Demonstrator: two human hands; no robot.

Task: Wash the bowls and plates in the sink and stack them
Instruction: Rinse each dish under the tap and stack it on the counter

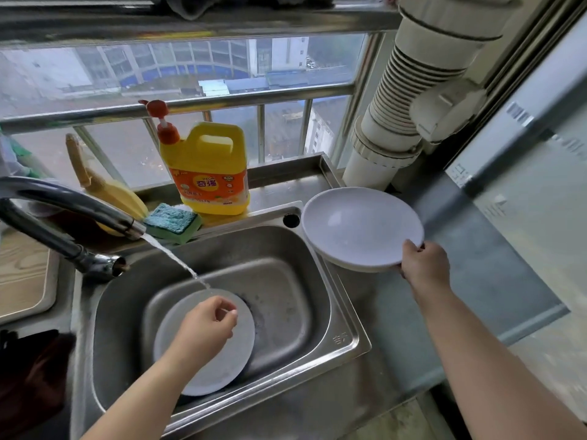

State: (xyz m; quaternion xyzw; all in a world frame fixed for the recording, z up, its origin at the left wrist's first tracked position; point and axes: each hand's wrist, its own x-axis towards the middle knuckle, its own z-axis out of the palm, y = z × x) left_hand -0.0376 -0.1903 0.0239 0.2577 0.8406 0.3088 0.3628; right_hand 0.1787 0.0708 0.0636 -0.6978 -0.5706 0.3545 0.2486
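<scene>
At right of centre, our right hand (424, 265) is gripping the rim of a white round bowl (359, 227) sitting on another over the steel counter (397, 338). Lower centre, our left hand (206, 325) is hovering, fingers loosely curled and empty, above a white round plate (222, 366) lying in the stainless sink (286, 249), where the chrome tap (63, 214) is running water.

Home kitchen: steel sink (344, 319), running faucet (73, 204), dish-soap bottle (208, 173), sponge (173, 221), high-rise window.

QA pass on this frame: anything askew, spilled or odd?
Nothing broken or spilled. The tap runs onto the plate in the sink. The sponge hangs slightly over the sink's edge.
</scene>
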